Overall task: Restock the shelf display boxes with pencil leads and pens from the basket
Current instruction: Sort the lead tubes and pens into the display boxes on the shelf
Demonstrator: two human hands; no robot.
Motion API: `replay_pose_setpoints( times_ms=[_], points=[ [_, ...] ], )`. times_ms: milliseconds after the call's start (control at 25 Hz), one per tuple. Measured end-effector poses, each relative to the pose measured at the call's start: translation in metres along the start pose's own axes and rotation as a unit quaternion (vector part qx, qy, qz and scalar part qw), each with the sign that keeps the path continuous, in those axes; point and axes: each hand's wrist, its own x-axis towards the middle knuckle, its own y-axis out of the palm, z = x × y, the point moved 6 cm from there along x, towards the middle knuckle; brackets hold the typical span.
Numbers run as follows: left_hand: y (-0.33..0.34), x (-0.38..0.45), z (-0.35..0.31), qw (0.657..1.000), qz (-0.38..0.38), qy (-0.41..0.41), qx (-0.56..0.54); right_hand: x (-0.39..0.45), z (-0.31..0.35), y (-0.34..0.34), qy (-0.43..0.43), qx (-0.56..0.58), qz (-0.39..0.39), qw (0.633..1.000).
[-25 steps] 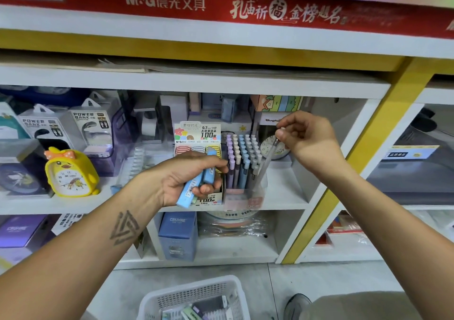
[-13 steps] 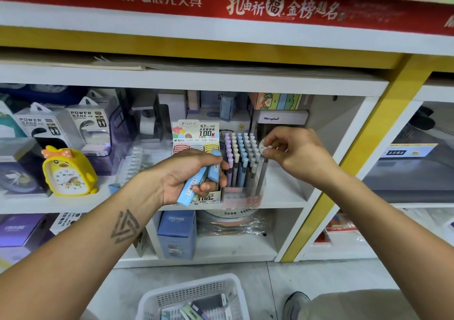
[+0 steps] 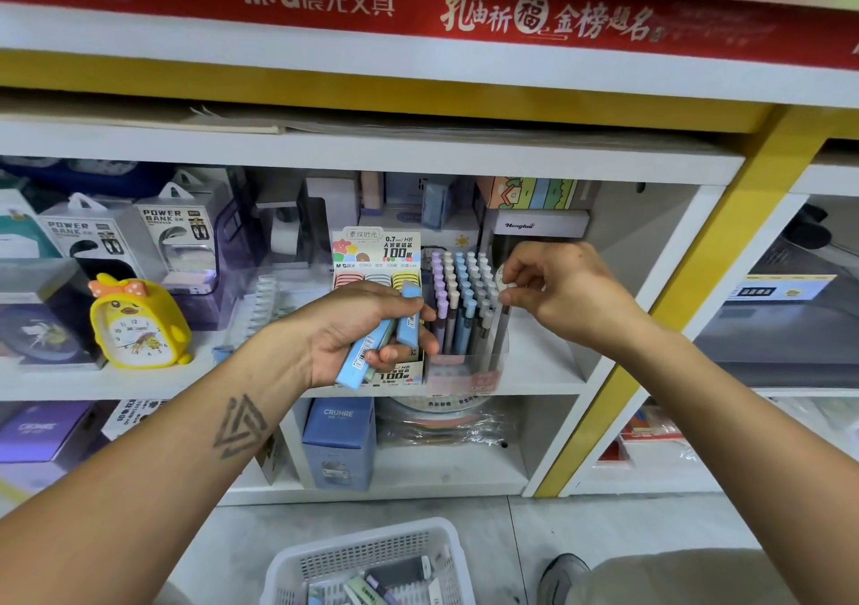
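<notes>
Head view. The left hand (image 3: 367, 330) clenches several pale blue pencil-lead cases (image 3: 372, 348), held in front of the lead display box (image 3: 377, 274) at the picture's centre. The right hand (image 3: 558, 293), at 3 o'clock from the left, pinches the top of a grey pen (image 3: 499, 325) that stands upright at the right edge of the clear pen display box (image 3: 465, 325); whether the pen is seated to the bottom cannot be told. Rows of capped pens fill the box just beside it, toward 9 o'clock. The white basket (image 3: 372, 562), at 6 o'clock on the floor, holds more stock.

Judged risks: the pen goes in at the outermost slot, so a tilted push could drive it against the clear wall or a neighbouring pen and topple the row. The display box sits near the shelf edge; downward force at its right side could tip or slide it. The left hand's bundle is held loosely fanned, and one case could slip toward the floor while attention is on the right.
</notes>
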Motion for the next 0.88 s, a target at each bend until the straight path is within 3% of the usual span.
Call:
replay_pose_setpoints(
  times_ms=[880],
  points=[
    [0.000, 0.001, 0.000, 1.000, 0.016, 0.004, 0.010, -0.005, 0.011, 0.005, -0.074, -0.045, 0.005, 0.996]
  ],
)
